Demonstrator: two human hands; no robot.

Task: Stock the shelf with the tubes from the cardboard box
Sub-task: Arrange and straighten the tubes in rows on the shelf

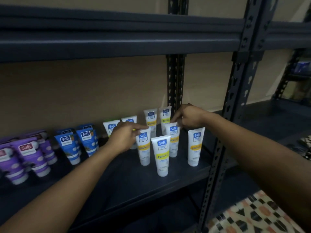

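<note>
Dark metal shelf (134,182), eight white-and-yellow tubes at its right end. All stand upright: long axis vertical, cap down on the shelf board, flat crimped end up, labels toward the camera.

Left hand (124,138) reaches in from lower left, fingers curled, pinching the crimped top edge of the left tube (144,148). Right hand (188,117) comes in from the right, fingers curled down, pinching the top of the middle tube (173,142). Hands apart, one tube each.

Front tube (161,155) stands free between and ahead of those two. Right tube (196,146) is free, nearest the upright post (235,98). Four more white tubes (150,120) stand behind, two partly hidden by the left hand.

Further left on the same shelf: blue tubes (70,147), then purple tubes (28,157), also cap down, blurred. Patterned surface (252,216) at lower right.
</note>
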